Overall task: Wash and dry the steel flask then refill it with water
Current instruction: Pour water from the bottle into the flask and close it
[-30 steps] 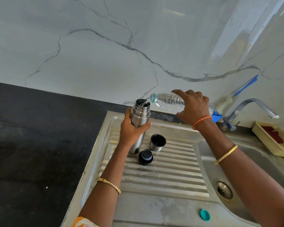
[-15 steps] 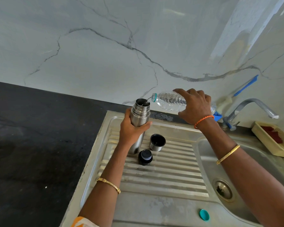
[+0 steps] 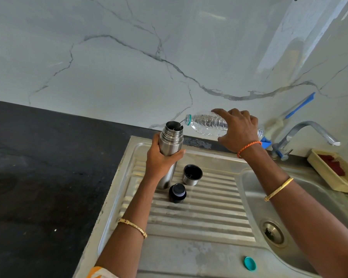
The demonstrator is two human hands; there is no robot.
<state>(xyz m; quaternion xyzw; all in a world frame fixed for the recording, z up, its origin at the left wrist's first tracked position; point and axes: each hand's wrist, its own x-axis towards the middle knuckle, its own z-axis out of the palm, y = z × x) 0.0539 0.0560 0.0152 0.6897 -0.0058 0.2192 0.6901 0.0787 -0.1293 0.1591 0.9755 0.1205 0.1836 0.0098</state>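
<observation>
The steel flask (image 3: 171, 141) stands upright on the ribbed drainboard (image 3: 199, 215), its mouth uncovered. My left hand (image 3: 161, 161) is wrapped around its middle. My right hand (image 3: 239, 131) holds a clear plastic water bottle (image 3: 207, 124) tipped almost level, its mouth just right of the flask's rim, and a thin stream of water runs into the flask. The flask's steel cup lid (image 3: 192, 175) and black stopper (image 3: 177, 193) sit on the drainboard beside the flask's base.
A teal bottle cap (image 3: 250, 263) lies at the sink's front edge. The basin with its drain (image 3: 273, 234) is at the right, the tap (image 3: 307, 133) behind it, a beige tray (image 3: 333, 171) far right. Black countertop (image 3: 38, 177) spreads to the left.
The bottle's mouth has lifted slightly and sits a little higher over the flask's rim. Both hands keep their hold and the flask has not moved.
</observation>
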